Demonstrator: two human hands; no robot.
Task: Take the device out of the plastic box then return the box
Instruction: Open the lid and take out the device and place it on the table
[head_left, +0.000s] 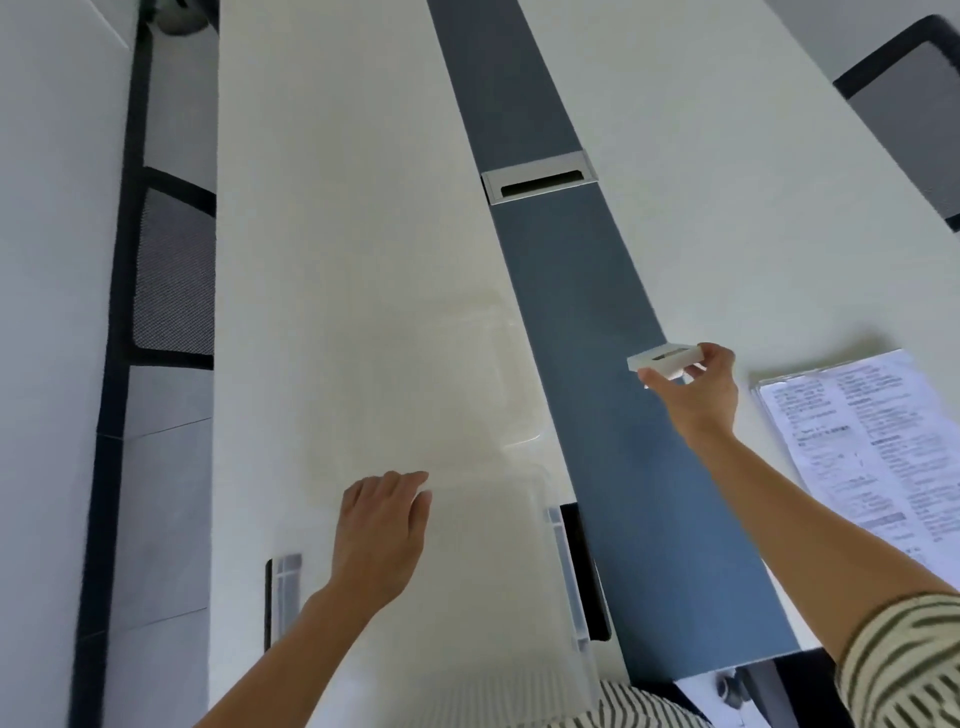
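Observation:
A clear plastic box (569, 577) sits on the white desk right in front of me, hard to see against the desk; its ribbed side walls and black latches show at left and right. My left hand (382, 530) reaches into it, fingers curled down, palm near the box's far edge. My right hand (698, 387) is raised over the blue centre strip to the right of the box. It pinches a small flat white device (665, 357) by its near edge. A clear lid (498, 374) lies on the desk beyond the box.
A blue strip (587, 291) with a metal cable slot (537, 179) runs down the desk. Printed sheets (862, 431) lie at the right. Mesh chairs stand at the left (174, 270) and the far right (914, 119).

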